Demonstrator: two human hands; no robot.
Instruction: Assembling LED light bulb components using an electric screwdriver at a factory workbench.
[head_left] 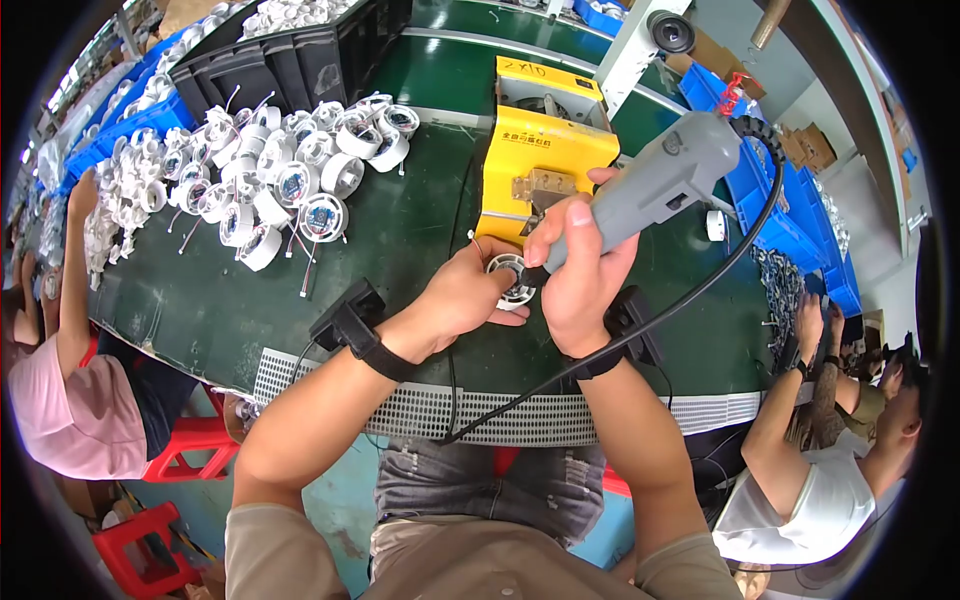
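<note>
In front of the yellow screw feeder [503,165], my left hand [455,295] grips a round white housing [515,295] with its fingers and thumb around the rim. My right hand [585,290] is wrapped around a grey electric screwdriver [665,172], held tilted with its body up to the right. The screwdriver's black nose points down at the housing's right side; whether the bit touches it, I cannot tell. A black cable [735,258] runs from the tool's upper end and loops down past my right wrist. Both wrists wear black straps with small devices.
A heap of similar white round housings [265,180] with wires lies at the left on the green table [400,245]. Behind it stands a black crate [310,70]. Blue bins [765,215] and loose small parts are at the right. One person works on each side.
</note>
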